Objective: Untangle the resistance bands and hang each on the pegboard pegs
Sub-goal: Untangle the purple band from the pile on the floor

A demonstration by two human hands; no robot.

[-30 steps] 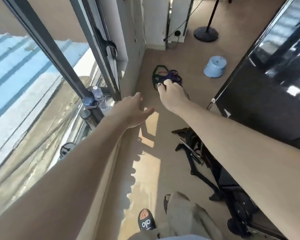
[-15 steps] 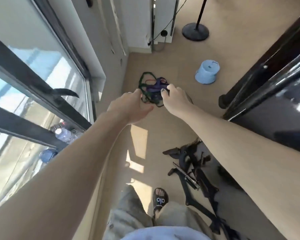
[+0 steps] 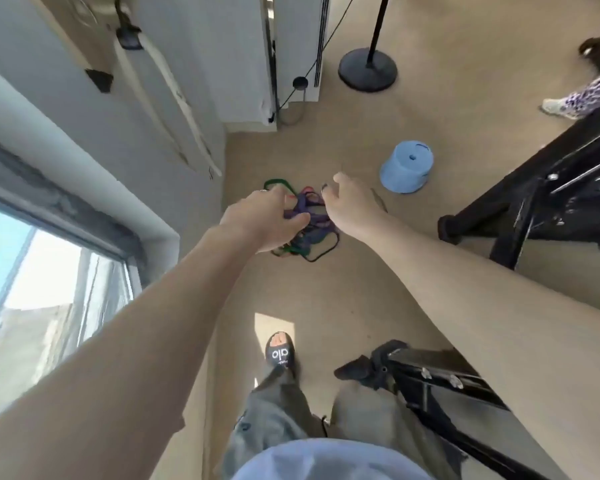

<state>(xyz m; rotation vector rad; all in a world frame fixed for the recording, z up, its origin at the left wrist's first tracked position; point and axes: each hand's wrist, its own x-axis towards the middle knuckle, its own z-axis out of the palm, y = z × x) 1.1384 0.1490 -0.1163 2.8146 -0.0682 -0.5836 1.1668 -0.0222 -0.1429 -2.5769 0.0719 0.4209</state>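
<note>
A tangle of resistance bands (image 3: 310, 233), purple, green, black and red, lies on the beige floor in front of me. My left hand (image 3: 265, 220) reaches down onto its left side, thumb and fingers closed around the bands. My right hand (image 3: 350, 202) is at the tangle's right edge with fingers curled; its grip is hidden by the back of the hand. On the white wall at upper left, black hooks (image 3: 129, 34) carry a pale strap (image 3: 174, 98) that hangs down.
An upturned light-blue bucket (image 3: 407, 166) stands right of the bands. A black round stand base (image 3: 367, 69) is behind it. Black furniture (image 3: 534, 206) is at the right, black folded equipment (image 3: 430, 379) by my leg, a window (image 3: 49, 271) at the left. Another person's leg (image 3: 582, 95) shows top right.
I have stepped closer and my view has tilted down. Both hands have come down onto the tangle, and the left hand has closed on it.
</note>
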